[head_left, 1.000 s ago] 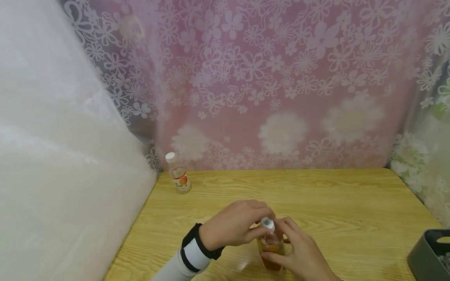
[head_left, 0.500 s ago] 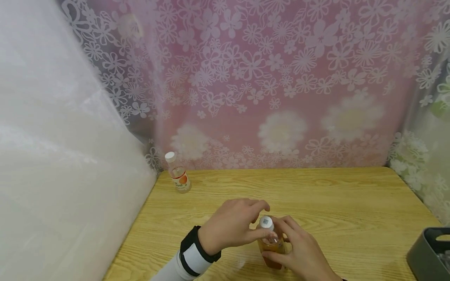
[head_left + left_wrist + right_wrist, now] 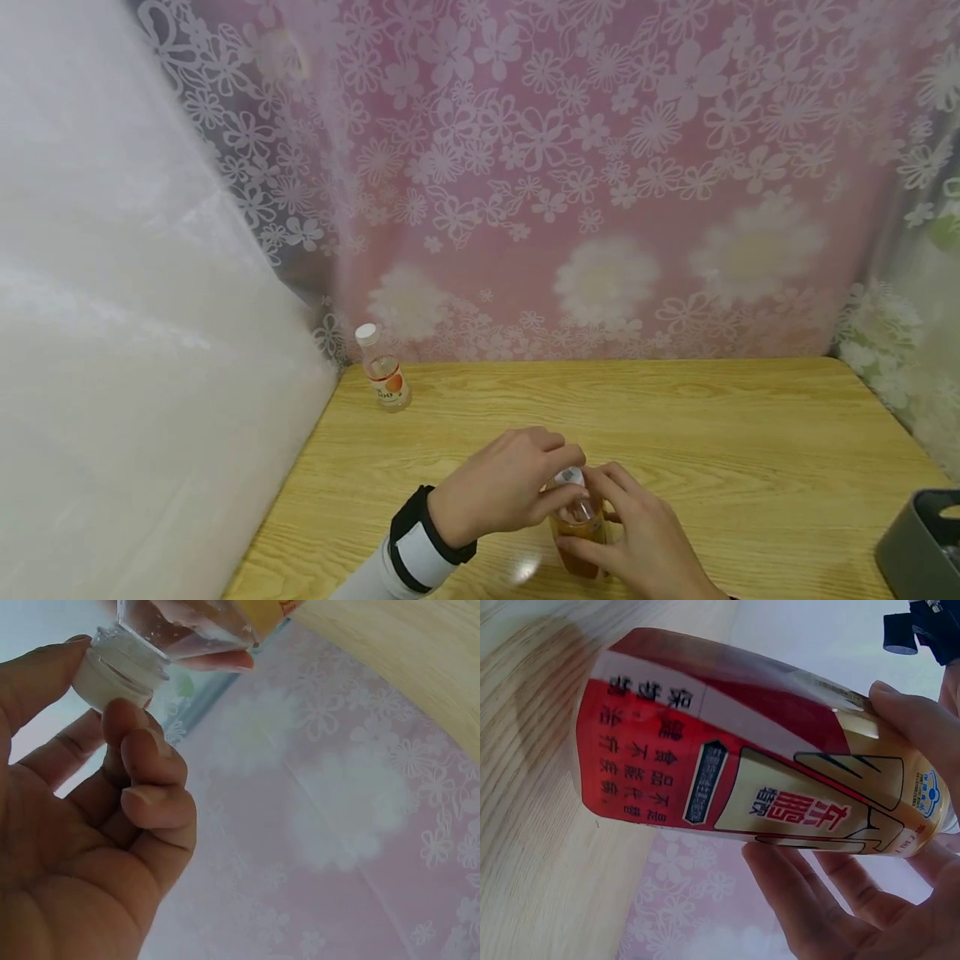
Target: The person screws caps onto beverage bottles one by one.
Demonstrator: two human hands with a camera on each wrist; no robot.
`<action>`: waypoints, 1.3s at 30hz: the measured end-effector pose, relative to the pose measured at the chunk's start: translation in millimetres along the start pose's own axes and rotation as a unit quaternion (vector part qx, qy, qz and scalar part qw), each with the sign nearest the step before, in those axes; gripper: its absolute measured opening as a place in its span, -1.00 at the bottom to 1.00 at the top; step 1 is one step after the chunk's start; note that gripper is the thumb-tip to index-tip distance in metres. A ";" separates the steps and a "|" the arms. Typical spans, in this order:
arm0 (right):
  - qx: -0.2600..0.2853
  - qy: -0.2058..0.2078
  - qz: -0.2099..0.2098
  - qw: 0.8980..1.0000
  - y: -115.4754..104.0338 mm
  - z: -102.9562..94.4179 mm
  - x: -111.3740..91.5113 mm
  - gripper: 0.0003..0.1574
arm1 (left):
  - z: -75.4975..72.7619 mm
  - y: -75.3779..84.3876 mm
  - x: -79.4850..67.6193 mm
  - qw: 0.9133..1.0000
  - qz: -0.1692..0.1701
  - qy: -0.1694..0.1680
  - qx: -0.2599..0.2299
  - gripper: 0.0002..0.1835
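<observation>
A drink bottle (image 3: 576, 560) with a red and gold label stands upright on the wooden table (image 3: 675, 417), near its front. My right hand (image 3: 648, 542) grips its body, thumb on one side and fingers on the other; the right wrist view shows the printed label (image 3: 742, 750) large. At the top, my left hand (image 3: 502, 487) pinches the white cap (image 3: 109, 679) between thumb and forefinger, the other fingers curled beneath in the left wrist view. The cap sits on the threaded neck of the clear upper part (image 3: 184, 630). In the head view, left fingers partly cover the cap.
A clear bottle (image 3: 388, 385) with a white cap and a fruit-picture label stands at the table's back left corner. A dark grey bin (image 3: 911, 542) with a handle hole sits at the right edge. A pink flowered curtain (image 3: 525, 167) hangs behind, white sheeting (image 3: 150, 333) at left.
My left fingers lifted off the cap half a second ago, uncovering its top, and have now closed around it again. The right hand and the bottle have stayed in place.
</observation>
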State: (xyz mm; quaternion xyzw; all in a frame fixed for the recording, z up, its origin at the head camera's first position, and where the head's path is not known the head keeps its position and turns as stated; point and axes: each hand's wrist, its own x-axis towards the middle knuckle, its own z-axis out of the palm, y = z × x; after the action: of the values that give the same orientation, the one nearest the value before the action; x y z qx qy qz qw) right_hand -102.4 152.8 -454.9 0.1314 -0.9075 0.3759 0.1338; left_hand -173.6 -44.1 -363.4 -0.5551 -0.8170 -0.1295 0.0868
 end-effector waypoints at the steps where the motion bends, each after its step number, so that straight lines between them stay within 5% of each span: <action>1: 0.007 -0.001 0.000 1.000 -0.1 -0.3 0.0 -0.10 | -0.4 0.0 -0.5 1.000 0.006 -0.001 -0.001 -0.82; 6: 0.027 0.000 -0.016 0.999 -0.2 -2.3 1.3 -0.13 | -2.9 -1.0 -1.9 1.000 0.017 -0.008 -0.017 -0.77; 16: -0.017 0.034 -0.038 0.999 -1.9 -2.7 6.2 -0.08 | 7.9 0.1 -0.9 0.996 -0.061 0.068 -0.008 -0.69; 25: -0.001 0.043 -0.048 0.998 -2.7 -5.4 3.6 -0.17 | 17.3 -1.6 1.8 0.994 -0.005 0.068 -0.090 -0.85; 33: 0.078 -0.041 -0.079 0.993 4.3 -17.8 4.2 -0.16 | 7.0 -3.5 0.3 0.992 0.065 0.005 -0.109 -0.81; 39: 0.062 -0.030 -0.063 0.996 0.1 -20.9 4.9 -0.14 | 5.8 -1.4 -0.3 0.995 0.025 0.050 -0.079 -0.78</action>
State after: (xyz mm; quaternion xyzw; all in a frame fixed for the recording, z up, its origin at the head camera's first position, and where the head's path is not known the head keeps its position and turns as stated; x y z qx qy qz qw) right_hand -104.0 167.2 -439.0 0.2072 -0.8758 0.4186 0.1216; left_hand -174.8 -43.1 -369.2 -0.5732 -0.7849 -0.2189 0.0867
